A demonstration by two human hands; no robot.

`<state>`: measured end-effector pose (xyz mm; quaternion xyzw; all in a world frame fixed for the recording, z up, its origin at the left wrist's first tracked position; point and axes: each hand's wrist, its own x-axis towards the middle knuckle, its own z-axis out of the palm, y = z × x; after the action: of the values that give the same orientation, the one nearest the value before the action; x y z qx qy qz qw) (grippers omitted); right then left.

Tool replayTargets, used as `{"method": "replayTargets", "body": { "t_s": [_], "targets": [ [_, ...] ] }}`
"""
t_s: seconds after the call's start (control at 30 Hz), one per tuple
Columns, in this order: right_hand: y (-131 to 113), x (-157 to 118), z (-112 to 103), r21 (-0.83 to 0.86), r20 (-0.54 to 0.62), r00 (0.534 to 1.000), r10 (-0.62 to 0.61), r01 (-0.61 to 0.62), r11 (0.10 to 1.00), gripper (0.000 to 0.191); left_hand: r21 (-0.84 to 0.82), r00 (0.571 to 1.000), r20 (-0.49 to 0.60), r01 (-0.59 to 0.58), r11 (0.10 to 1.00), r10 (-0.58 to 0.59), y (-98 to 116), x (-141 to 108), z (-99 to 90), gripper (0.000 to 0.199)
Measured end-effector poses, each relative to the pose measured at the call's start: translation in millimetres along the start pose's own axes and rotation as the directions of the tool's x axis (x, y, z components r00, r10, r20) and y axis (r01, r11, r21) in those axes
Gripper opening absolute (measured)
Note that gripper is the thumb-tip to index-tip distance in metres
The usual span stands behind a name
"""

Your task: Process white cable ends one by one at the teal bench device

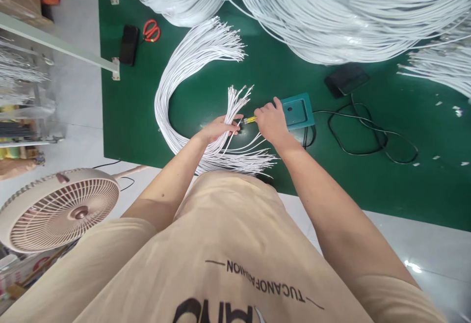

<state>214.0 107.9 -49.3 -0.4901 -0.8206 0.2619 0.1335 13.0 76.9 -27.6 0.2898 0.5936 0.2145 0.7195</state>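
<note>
My left hand (pixel 218 129) is closed around a small bunch of thin white cables (pixel 232 108), whose tips fan out above the fingers. One cable end sticks out toward the right, near my left fingertips. In my right hand (pixel 271 120) is a small yellow piece with a pale tip (pixel 250 120), pointing at that cable end; its exact kind is unclear. Just beyond my right hand lies a teal box (pixel 306 106) with a recessed top, partly covered by the fingers. A long white cable bundle (pixel 164 92) curves in a C shape on the left, its lower ends near my body.
Large coils of white cable (pixel 342 23) fill the far side of the green table (pixel 397 190). A black phone (pixel 129 44) and red-handled scissors (pixel 151 31) lie at left. A black device (pixel 346 79) with looped cords sits at right. A fan (pixel 69 210) stands beside the table.
</note>
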Motion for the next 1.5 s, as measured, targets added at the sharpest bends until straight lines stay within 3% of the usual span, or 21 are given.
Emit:
{"method": "replayTargets", "body": {
  "t_s": [0.17,0.5,0.87,0.97,1.1,1.17,1.4,1.5],
  "targets": [
    [12.1,5.0,-0.7,0.110,0.070,0.997,-0.009,0.001,0.994,0.018,-0.011,1.000,-0.029,0.008,1.000,-0.009,-2.6,5.3,5.2,0.052],
    [10.5,8.2,-6.7,-0.006,0.109,0.994,-0.027,0.028,1.000,0.018,0.035,0.965,-0.258,0.056,0.998,-0.045,-5.3,18.6,23.4,0.039],
    [17.4,6.1,-0.8,0.082,0.100,0.995,-0.005,-0.003,0.997,0.018,0.068,0.969,-0.241,0.071,0.995,-0.052,-8.3,24.3,25.5,0.038],
    [17.0,-1.8,-9.1,-0.032,0.042,0.999,0.022,-0.020,0.999,0.028,0.096,0.965,-0.255,0.087,0.992,-0.060,-7.2,24.0,25.9,0.039],
    [17.8,-13.7,-14.9,-0.151,-0.129,0.973,0.191,-0.209,0.966,0.046,0.134,0.963,-0.262,0.097,0.986,-0.059,-6.9,24.1,26.1,0.038],
    [19.7,-16.3,-13.1,-0.144,-0.146,0.964,0.224,-0.244,0.959,0.051,0.127,0.961,-0.270,0.093,0.987,-0.056,-7.4,24.3,25.5,0.040],
    [15.6,-11.6,-10.5,-0.129,-0.154,0.966,0.206,-0.226,0.965,0.049,0.134,0.965,-0.261,0.022,0.991,0.014,-9.4,19.2,18.2,0.042],
    [-10.0,-16.2,-5.2,-0.103,-0.116,0.993,0.028,-0.040,0.994,0.039,0.133,0.967,-0.247,-0.025,0.991,0.058,-9.6,13.2,11.0,0.051]
  ]
}}
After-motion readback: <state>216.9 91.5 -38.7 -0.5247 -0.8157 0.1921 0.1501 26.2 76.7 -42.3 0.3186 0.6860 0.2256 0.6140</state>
